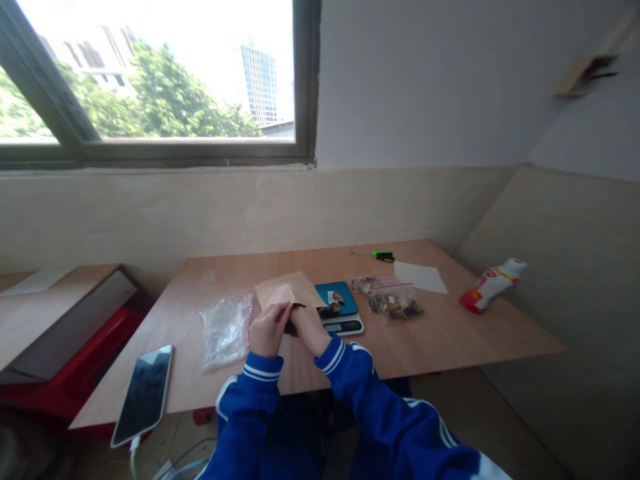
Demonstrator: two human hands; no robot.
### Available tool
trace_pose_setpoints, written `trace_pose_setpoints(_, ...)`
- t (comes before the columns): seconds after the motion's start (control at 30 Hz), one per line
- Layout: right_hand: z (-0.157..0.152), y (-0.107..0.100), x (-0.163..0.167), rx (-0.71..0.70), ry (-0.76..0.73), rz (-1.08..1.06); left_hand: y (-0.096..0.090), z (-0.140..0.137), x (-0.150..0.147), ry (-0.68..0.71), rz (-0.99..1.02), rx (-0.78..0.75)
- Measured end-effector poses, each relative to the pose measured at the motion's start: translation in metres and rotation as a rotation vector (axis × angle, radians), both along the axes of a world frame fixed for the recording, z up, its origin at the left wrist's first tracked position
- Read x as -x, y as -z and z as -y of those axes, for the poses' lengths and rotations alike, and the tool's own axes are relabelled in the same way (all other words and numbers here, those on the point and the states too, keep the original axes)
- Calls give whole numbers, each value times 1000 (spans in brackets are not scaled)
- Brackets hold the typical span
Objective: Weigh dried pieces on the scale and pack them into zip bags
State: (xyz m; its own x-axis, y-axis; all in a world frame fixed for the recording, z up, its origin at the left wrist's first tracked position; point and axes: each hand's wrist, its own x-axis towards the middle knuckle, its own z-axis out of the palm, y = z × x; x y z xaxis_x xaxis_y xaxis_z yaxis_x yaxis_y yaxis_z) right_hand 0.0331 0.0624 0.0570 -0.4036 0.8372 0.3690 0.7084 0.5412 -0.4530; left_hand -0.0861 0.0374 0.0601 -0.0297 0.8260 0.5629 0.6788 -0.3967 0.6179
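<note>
A: Where was the brown paper bag point(285, 287)?

B: At abt 12 o'c from the hands. It hid some of the 9 o'c side of the blue-top scale point(350, 308).

A: And the fingers?

B: The left hand point(269, 328) had its fingers pinched on the bag's near edge. The right hand point(309, 328) had its fingers tucked out of sight by the bag's mouth, so I couldn't tell if they'd got hold of anything.

A: How far along was it?

B: Prob. partway, just my guess. The bag's mouth looked open, and some brown pcs point(339, 297) w/ a little white tag sat on the scale. The no. on its screen point(336, 327) was too small to read.

A: What was left?

B: More pcs were in plastic packs point(393, 301), btwn 2 and 3 o'c, off the scale. I couldn't see in the paper bag, so no idea how much it had.

A: Other stuff on the desk point(425, 343)?

B: Clear bag point(225, 333) at 9, phone point(145, 393) w/ a cord point(134, 450) at 8, screwdriver point(383, 256) btwn 1 and 2, white paper point(420, 277) past 2, bottle point(493, 287) far out, nearly 3.
</note>
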Motion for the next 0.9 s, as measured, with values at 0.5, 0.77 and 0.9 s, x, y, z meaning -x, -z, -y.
trace_pose_setpoints(0.5, 28, -36, -109, 100, 28, -666, -24, -17, 15, -99, -36, 40)
trace_pose_setpoints(0.77, -38, 9, -125, -32, 368, -145, -23, -14, 21, -109, 14, 40)
trace_pose_setpoints(0.9, -50, 21, -106, -22, 325, 14, -20, -12, 21, -96, 21, 38)
